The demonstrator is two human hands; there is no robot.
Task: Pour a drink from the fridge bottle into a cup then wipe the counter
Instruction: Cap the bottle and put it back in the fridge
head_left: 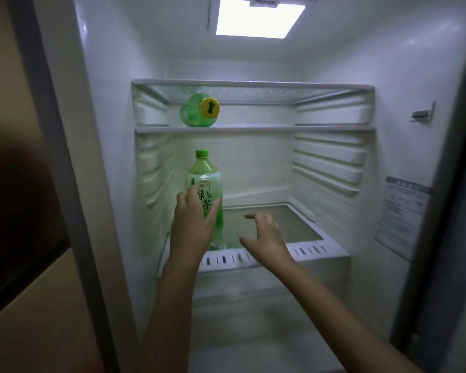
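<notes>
An upright green tea bottle (204, 181) with a green cap stands on the lower fridge shelf (301, 254), at its left side. My left hand (193, 222) wraps around the bottle's lower half, thumb on the right side of the label. My right hand (265, 235) hovers to the right of the bottle with spread, relaxed fingers, holding nothing and clear of the bottle. No cup, cloth or counter is in view.
A second green bottle (198, 110) with a yellow cap lies on its side on the upper glass shelf (280, 128). The fridge's ribbed walls close in left and right. The lamp (258, 18) glows overhead. A dark door edge (51, 130) stands at the left.
</notes>
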